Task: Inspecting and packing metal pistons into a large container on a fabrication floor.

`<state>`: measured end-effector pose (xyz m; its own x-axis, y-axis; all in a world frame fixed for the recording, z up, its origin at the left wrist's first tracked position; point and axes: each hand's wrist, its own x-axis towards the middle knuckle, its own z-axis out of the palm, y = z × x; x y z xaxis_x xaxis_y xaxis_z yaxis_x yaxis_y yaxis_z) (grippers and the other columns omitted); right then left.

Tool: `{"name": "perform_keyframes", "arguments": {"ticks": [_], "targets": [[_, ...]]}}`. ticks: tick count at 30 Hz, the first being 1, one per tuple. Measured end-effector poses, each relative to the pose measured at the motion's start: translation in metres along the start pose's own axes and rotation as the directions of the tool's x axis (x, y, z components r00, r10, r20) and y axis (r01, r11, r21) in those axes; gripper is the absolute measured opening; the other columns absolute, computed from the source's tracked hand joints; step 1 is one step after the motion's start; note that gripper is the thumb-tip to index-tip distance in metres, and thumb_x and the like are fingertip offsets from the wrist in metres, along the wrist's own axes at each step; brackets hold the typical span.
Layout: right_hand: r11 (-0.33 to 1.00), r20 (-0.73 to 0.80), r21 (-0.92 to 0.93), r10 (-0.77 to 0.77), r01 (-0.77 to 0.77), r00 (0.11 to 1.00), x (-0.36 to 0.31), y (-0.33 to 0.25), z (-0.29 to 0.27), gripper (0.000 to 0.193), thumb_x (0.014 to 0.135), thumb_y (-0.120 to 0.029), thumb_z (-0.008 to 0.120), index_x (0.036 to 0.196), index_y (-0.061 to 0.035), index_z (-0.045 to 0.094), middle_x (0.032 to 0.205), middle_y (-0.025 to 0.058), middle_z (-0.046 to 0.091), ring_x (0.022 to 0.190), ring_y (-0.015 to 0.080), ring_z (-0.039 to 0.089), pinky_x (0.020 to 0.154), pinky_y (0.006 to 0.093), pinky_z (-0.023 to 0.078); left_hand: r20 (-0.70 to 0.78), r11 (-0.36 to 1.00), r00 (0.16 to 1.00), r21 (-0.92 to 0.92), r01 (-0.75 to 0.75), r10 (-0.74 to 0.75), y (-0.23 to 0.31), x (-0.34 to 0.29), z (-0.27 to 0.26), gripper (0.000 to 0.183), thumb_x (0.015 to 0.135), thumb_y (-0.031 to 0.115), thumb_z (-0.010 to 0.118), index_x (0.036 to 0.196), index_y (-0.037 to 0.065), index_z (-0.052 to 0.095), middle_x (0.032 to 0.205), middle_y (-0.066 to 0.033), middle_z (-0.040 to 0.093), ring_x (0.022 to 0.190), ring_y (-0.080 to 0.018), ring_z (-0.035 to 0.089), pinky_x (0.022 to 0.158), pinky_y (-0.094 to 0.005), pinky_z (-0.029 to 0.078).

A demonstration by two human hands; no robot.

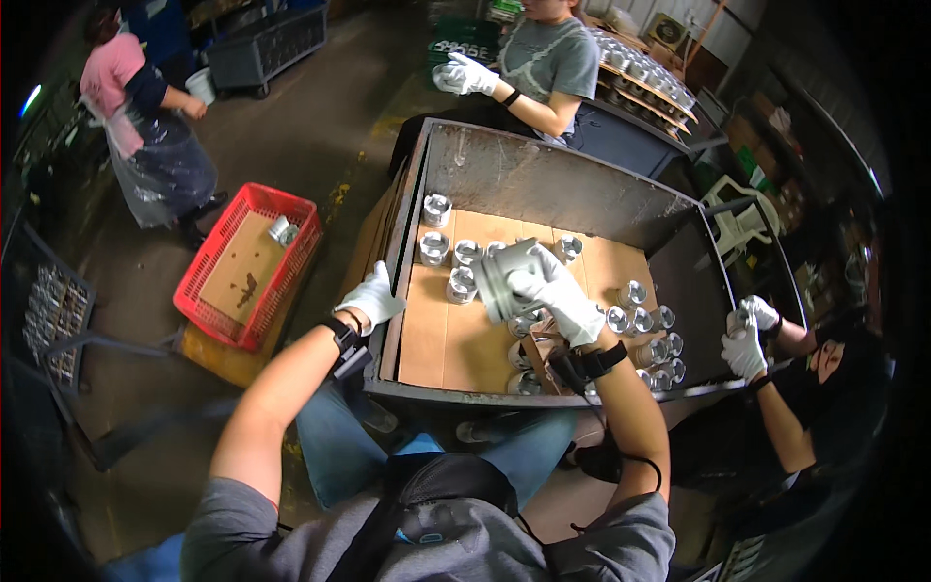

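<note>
My right hand [564, 303], in a white glove, grips a silver metal piston [497, 281] and holds it tilted above the cardboard in a large metal bin [553, 173]. By the bin's left rim is my left hand [372, 299], also gloved, with its fingers apart and nothing in it. Several pistons stand on the cardboard [423, 339]; one of them, a piston [461, 285], is just left of the held one. Beneath my right wrist, a cardboard piece [543, 354] and more pistons are partly hidden by my arm.
A red plastic crate [247, 262] with a lone piston [282, 231] stands left of the bin. Gloved co-workers sit at the bin's far side [543, 68] and right side [776, 388]. Someone in a pink top [116, 78] stands far left. Stacked piston trays [645, 73] are behind.
</note>
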<state>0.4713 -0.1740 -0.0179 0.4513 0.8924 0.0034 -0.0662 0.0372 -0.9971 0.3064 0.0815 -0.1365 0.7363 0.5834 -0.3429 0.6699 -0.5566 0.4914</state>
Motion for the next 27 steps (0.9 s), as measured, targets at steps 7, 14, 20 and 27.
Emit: {"name": "perform_keyframes", "arguments": {"ticks": [7,14,20,27], "targets": [[0.003,0.143,-0.988,0.356,0.152,0.923,0.087,0.081,0.018,0.084,0.069,-0.032,0.068,0.141,-0.0010,0.038,0.108,0.0268,0.065,0.099,0.0379,0.066,0.083,0.0416,0.054,0.023,0.971,0.999,-0.232,0.051,-0.047,-0.010,0.002,0.008,0.083,0.084,0.020,0.061,0.151,-0.004,0.017,0.140,-0.0314,0.047,0.125,-0.0402,0.053,0.101,-0.0411,0.046],[-0.017,0.130,-0.985,0.583,0.172,0.802,0.127,0.241,0.034,0.062,0.072,-0.033,0.065,0.124,-0.0014,0.053,0.112,0.0266,0.064,0.105,0.0353,0.066,0.085,0.0400,0.056,0.024,0.973,0.992,-0.194,0.128,-0.126,-0.004,-0.002,0.013,0.080,0.085,0.022,0.059,0.151,0.001,0.019,0.128,-0.0287,0.057,0.109,-0.0403,0.062,0.093,-0.0454,0.050],[0.073,0.213,-0.975,0.556,0.208,0.803,0.110,0.313,0.054,0.054,0.072,-0.029,0.070,0.117,-0.0051,0.053,0.109,0.0221,0.061,0.096,0.0359,0.066,0.077,0.0435,0.056,-0.020,0.979,0.990,-0.154,0.135,-0.140,0.001,-0.004,0.013,0.078,0.086,0.025,0.061,0.150,0.003,0.022,0.131,-0.0281,0.055,0.110,-0.0420,0.060,0.095,-0.0470,0.049],[0.044,0.237,-0.968,0.471,0.245,0.850,0.084,0.327,0.062,0.056,0.074,-0.035,0.072,0.116,-0.0058,0.052,0.105,0.0193,0.060,0.091,0.0354,0.064,0.074,0.0453,0.054,-0.085,0.980,0.986,-0.150,0.132,-0.146,-0.005,-0.002,0.022,0.076,0.085,0.021,0.062,0.148,0.002,0.024,0.114,-0.0302,0.061,0.100,-0.0455,0.063,0.086,-0.0497,0.050]]}}
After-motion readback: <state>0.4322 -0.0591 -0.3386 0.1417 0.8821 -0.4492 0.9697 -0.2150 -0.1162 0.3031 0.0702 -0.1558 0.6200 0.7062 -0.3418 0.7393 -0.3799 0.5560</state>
